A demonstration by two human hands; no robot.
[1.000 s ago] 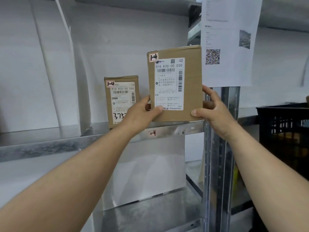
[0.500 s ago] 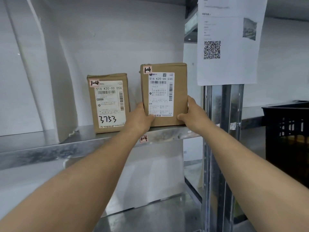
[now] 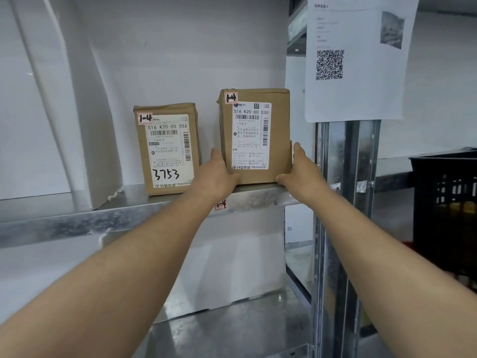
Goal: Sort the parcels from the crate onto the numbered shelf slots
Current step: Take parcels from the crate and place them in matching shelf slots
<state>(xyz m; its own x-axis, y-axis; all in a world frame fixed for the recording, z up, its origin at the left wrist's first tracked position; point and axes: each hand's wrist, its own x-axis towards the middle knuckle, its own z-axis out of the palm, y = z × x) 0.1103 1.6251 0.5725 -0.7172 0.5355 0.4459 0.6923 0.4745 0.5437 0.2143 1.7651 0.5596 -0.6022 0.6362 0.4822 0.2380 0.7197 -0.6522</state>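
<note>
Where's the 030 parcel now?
Head view, centre: the 030 parcel stands upright on the metal shelf, right of the 3753 parcel, between the left hand and right hand.

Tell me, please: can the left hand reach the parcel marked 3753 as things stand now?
Probably yes. The left hand holds the taller parcel at its left edge, just beside the 3753 parcel, and nothing stands between them. It must let go first.

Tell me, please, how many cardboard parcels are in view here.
2. The parcel marked 3753 stands at the left of the shelf; the taller parcel stands to its right, gripped by the left hand and right hand. The black crate may hide more.
</note>
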